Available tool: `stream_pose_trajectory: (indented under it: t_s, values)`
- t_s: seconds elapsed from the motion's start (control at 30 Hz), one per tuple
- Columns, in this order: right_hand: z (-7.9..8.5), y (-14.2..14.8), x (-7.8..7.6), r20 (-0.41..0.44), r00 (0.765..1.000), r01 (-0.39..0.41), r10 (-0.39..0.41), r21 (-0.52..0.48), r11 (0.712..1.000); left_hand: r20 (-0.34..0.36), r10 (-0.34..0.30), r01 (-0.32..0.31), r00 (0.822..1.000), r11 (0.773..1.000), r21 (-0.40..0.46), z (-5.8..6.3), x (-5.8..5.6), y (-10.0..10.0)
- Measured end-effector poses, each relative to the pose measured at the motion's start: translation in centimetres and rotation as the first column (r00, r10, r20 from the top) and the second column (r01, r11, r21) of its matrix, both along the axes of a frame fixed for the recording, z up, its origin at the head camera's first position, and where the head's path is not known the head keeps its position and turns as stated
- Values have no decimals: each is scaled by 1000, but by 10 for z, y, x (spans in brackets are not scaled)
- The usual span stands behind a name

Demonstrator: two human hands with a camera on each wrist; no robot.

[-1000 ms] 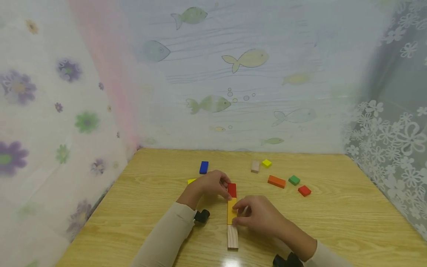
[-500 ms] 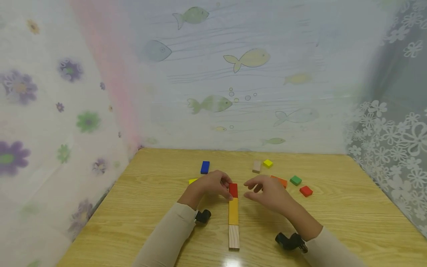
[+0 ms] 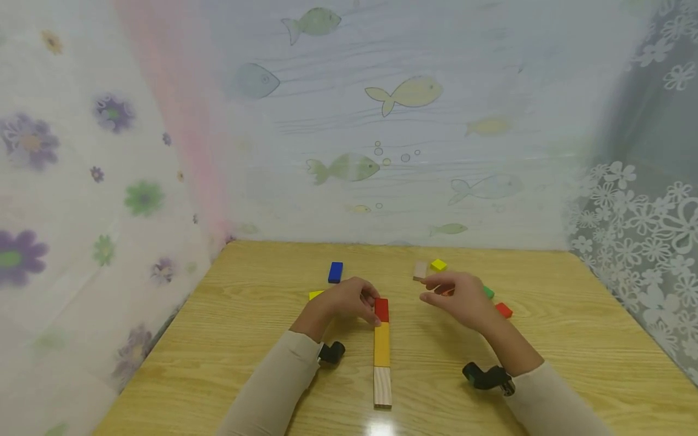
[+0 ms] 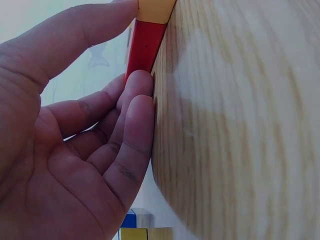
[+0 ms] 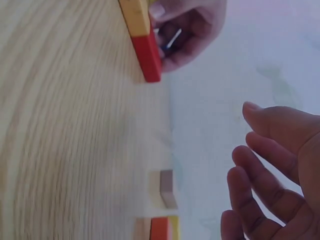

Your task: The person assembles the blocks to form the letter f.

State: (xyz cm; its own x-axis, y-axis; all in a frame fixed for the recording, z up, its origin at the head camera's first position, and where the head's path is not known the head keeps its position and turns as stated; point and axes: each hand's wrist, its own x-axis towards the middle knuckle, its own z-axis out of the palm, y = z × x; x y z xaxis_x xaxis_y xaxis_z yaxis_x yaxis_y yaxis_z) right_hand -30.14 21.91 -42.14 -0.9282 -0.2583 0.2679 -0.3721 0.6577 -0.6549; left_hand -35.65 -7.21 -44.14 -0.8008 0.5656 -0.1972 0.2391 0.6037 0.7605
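A straight row of blocks runs down the table: a red block [image 3: 382, 310], an orange-yellow block [image 3: 382, 344] and a plain wooden block [image 3: 383, 387], laid end to end. My left hand [image 3: 349, 300] rests at the row's left side. Its thumb touches the row near the red and orange-yellow joint, while loosely bent fingers [image 4: 138, 117] lie against the red block's side. My right hand [image 3: 460, 298] is raised at the right, fingers parted, holding nothing. From the head it overlaps an orange block [image 3: 448, 292] and comes close to a small wooden block [image 3: 420, 270].
A blue block [image 3: 335, 272] lies at the back left, with a yellow block [image 3: 315, 295] partly behind the left hand. A small yellow block [image 3: 438, 265], a green block [image 3: 488, 292] and a small red block [image 3: 504, 310] lie at the right. A fish-print sheet [image 3: 338, 121] hangs behind the table.
My right hand has left the orange-yellow block and moved away to the right and back, toward the loose blocks. My left hand stays at the red block.
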Motion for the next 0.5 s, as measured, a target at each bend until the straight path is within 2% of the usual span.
stream_pose_trajectory:
  t_s: [0.13, 0.37, 0.5]
  values:
    - [-1, 14, -3, -14, 999, 40, -40, 8, 999, -5, 8, -8, 1000, 1000, -6, 1, 4, 0]
    - [-5, 38, -6, 63, 993, 99, -104, 79, 992, 8, 15, -15, 1000, 1000, 1, 4, 13, 3]
    - [-8, 47, -8, 107, 987, 106, -117, 102, 989, 14, 28, -28, 1000, 1000, -1, 8, 18, 4]
